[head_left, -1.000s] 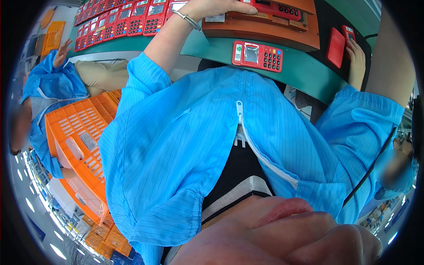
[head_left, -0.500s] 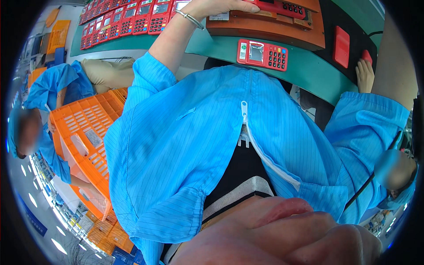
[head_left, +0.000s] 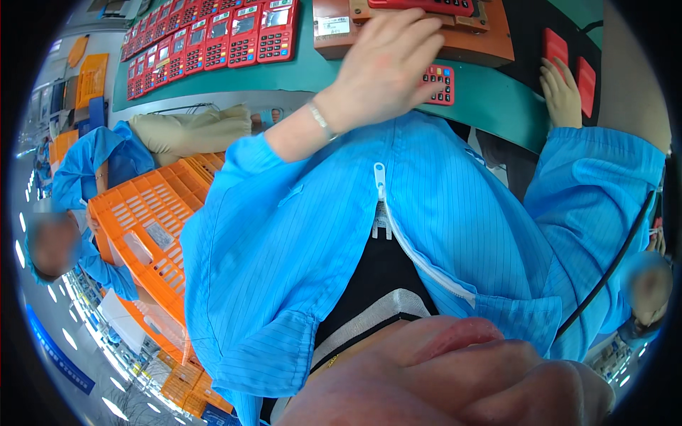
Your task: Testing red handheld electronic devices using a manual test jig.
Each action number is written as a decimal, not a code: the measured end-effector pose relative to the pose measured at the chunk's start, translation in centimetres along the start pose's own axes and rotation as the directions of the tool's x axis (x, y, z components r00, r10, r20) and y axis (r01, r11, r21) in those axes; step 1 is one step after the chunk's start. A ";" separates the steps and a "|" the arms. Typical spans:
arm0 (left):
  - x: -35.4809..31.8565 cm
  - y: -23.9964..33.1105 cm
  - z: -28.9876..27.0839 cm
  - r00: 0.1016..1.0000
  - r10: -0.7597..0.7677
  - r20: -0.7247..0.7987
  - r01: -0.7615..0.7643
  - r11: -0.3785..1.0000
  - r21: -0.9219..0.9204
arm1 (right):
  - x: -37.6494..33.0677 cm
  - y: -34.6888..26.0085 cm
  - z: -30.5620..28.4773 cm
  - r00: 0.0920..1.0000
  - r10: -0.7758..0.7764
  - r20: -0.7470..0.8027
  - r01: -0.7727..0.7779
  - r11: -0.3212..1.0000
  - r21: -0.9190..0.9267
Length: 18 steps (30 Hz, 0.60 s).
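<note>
Covering part of a red card reader (head_left: 442, 84) at the near edge of the worktop (head_left: 305, 75), the left hand (head_left: 387, 71) has its thumb and fingers apart; whether it grips cannot be told. Near the right edge, the right hand (head_left: 561, 96) rests its fingers on a red slab (head_left: 556, 44), grip unclear, beside a second slab (head_left: 585, 82); the black mat (head_left: 531, 35) perhaps spares them scratches. A brown block (head_left: 490, 44) apparently props another reader (head_left: 426, 5). Tight rows of readers (head_left: 243, 35) toward the left edge probably save space. An orange crate (head_left: 185, 192) shows slotted walls, contents indistinct.
</note>
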<state>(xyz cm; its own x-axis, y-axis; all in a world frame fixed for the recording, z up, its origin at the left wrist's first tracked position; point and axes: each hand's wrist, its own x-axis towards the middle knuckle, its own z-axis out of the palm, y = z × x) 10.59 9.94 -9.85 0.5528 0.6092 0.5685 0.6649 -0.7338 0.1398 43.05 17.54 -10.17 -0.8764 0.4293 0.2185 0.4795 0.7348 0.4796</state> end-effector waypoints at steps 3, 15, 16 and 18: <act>2.5 -0.7 2.3 0.974 0.166 0.152 -0.224 0.654 0.723 | 1.9 0.4 -2.1 0.999 0.021 -0.045 -0.021 1.000 -0.008; 4.3 0.5 1.2 0.983 -0.092 0.159 0.071 0.989 0.133 | 8.3 2.4 -7.8 0.968 0.087 -0.235 -0.094 0.995 -0.019; 4.5 0.4 1.1 0.983 -0.092 0.159 0.071 0.988 0.135 | 8.9 2.6 -8.2 0.963 0.091 -0.252 -0.099 0.995 -0.019; 4.7 0.5 0.9 0.980 -0.143 0.135 0.119 0.977 0.175 | 9.8 2.9 -8.9 0.954 0.096 -0.283 -0.105 0.994 -0.019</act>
<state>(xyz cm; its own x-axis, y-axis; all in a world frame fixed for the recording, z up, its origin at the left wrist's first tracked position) 13.97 12.78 -7.84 0.5146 0.7432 0.4275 0.8034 -0.5921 0.0623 35.49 19.21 0.88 -0.8033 0.3316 0.4947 0.5682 0.6755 0.4699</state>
